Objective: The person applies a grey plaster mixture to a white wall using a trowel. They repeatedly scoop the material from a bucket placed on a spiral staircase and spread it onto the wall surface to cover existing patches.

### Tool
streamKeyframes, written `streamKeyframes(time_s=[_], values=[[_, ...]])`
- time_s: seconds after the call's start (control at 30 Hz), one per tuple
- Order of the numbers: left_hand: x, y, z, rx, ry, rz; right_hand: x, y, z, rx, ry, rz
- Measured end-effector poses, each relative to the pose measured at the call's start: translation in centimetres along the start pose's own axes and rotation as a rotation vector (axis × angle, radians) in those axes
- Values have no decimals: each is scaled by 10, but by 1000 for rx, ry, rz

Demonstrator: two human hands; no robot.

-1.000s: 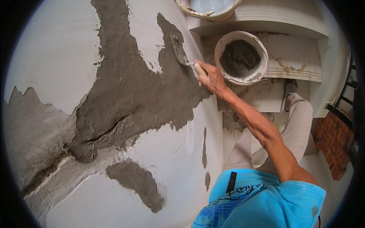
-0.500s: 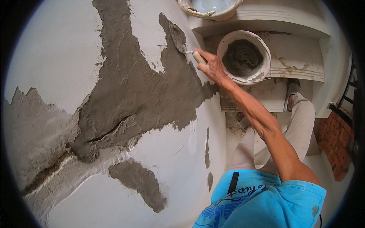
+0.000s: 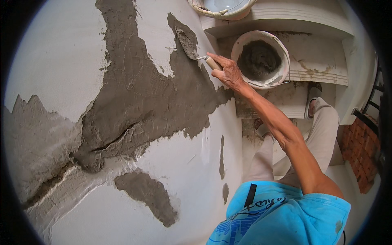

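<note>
My right hand (image 3: 229, 74) grips the pale handle of a trowel (image 3: 187, 43). Its blade, coated in grey mortar, lies against the upper right part of a large patch of wet grey mortar (image 3: 126, 90) on the white wall (image 3: 53, 57). A long crack (image 3: 114, 141) runs through the lower part of the patch. Just right of the hand, a whitish bucket (image 3: 281, 75) holds dark grey mortar (image 3: 258, 59) and stands on a stained step. My left hand is out of sight.
Curved steps (image 3: 318, 65) climb at the right, with a second bucket (image 3: 239, 12) at the top. My legs and sandalled feet (image 3: 314, 98) are on the lower steps. A dark railing (image 3: 371, 102) and reddish bricks (image 3: 359, 151) are at the far right.
My right hand and the trowel have risen a little along the upper right of the mortar patch. The grip on the handle is unchanged.
</note>
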State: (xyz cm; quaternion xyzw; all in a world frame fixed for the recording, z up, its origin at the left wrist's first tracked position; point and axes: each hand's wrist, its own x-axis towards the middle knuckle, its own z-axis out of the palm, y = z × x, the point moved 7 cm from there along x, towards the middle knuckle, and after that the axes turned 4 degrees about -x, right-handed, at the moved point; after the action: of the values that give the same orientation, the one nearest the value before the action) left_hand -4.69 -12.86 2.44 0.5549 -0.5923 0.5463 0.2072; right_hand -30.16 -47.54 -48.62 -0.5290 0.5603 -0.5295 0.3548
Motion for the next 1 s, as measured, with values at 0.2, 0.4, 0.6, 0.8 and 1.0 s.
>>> streamKeyframes(time_s=[0.2, 0.4, 0.6, 0.8, 1.0], values=[[2, 4, 0, 116, -43, 23, -48, -20, 3, 18, -155, -9], [1, -1, 0, 19, -41, 114, -31, -10, -2, 24, 2, -23], [1, 6, 4, 66, -32, -4, -23, -17, 3, 33, -78, -9], [2, 2, 1, 97, -6, -58, -88, -35, -5, 81, -267, 30], [2, 1, 0, -39, 14, 2, -57, -1, -10, 32, -13, 137]])
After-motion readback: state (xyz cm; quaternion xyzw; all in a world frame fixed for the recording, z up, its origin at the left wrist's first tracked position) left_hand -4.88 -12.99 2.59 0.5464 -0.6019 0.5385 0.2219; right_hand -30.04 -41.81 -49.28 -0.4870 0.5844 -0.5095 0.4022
